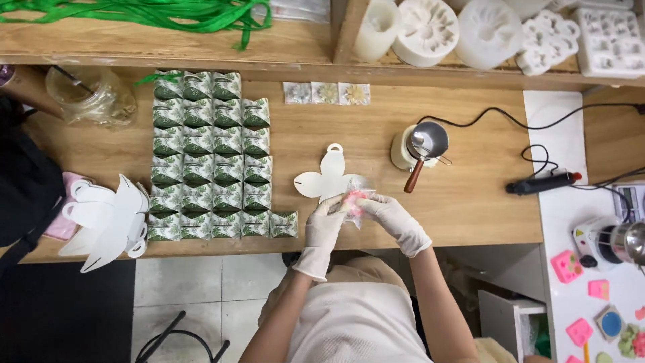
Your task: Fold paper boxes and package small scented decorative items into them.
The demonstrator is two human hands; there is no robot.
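Both my hands wear white gloves and meet over the front of the wooden table (470,195). My left hand (324,225) and my right hand (393,214) together grip a small pink item in a clear plastic wrapper (355,197). Just behind it lies a flat white die-cut box blank (327,176) with rounded flaps. To the left, several folded green-and-white leaf-print boxes (211,156) stand in tight rows.
A stack of white box blanks (107,218) overhangs the left front edge. A small metal pot with wooden handle (424,144) sits on a warmer, cables and a black tool (543,181) to the right. White moulds (494,28) fill the shelf; three small packets (326,93) lie behind.
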